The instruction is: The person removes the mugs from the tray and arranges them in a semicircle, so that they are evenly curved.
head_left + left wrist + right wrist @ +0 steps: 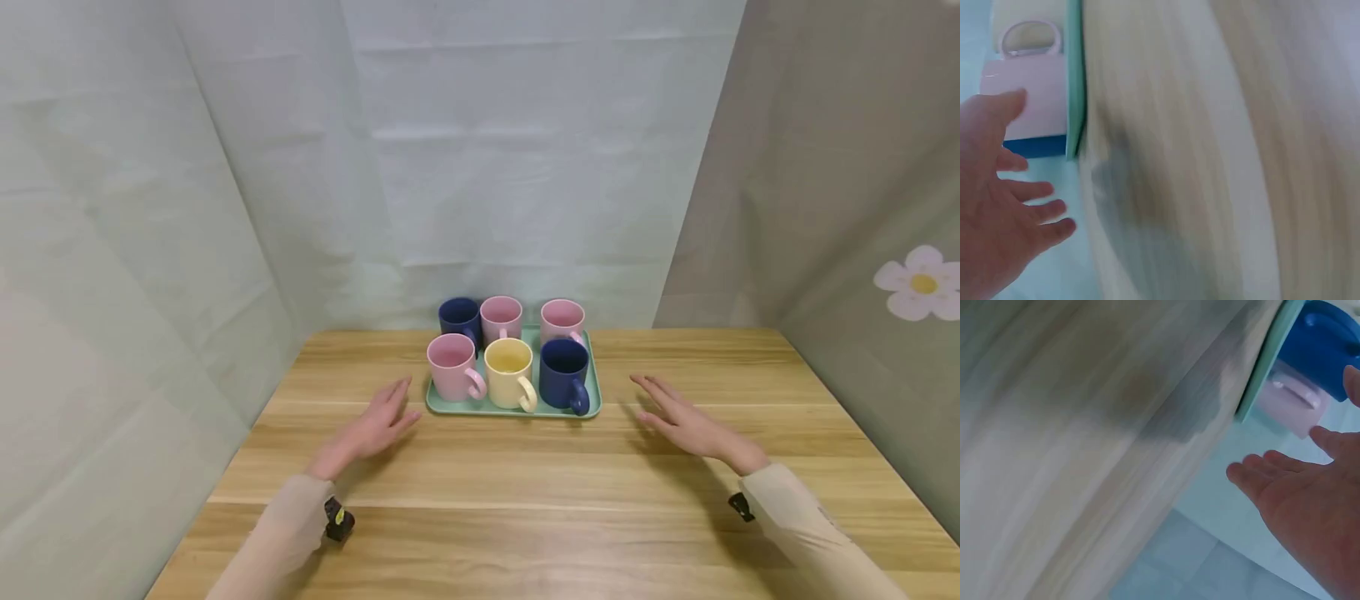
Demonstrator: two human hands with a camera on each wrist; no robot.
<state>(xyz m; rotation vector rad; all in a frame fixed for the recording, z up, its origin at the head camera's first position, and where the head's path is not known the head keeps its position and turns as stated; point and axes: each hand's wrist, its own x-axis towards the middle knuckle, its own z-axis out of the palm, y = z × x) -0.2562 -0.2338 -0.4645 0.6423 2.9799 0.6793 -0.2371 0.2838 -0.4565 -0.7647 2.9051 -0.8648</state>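
Observation:
A green tray [480, 410] bears several mugs in two rows. Its front row has a pink mug [452, 371] on the left, a yellow mug [506, 375] in the middle and a dark blue mug [561, 375] on the right. Behind them stand another blue mug [458, 315], a pink mug [501, 317] and a second pink one, partly hidden. My left hand [378, 423], fingers extended, is over the table just left of the tray, apart from it. To the tray's right my right hand [686, 425] also has its fingers stretched out. Neither hand holds anything.
The wooden table [510, 500] runs back to a pale cloth curtain [525, 167]. More cloth hangs along both sides, with a white flower [921, 283] on the right one. A small black device [339, 520] sits at the left wrist, and another [741, 506] at the right.

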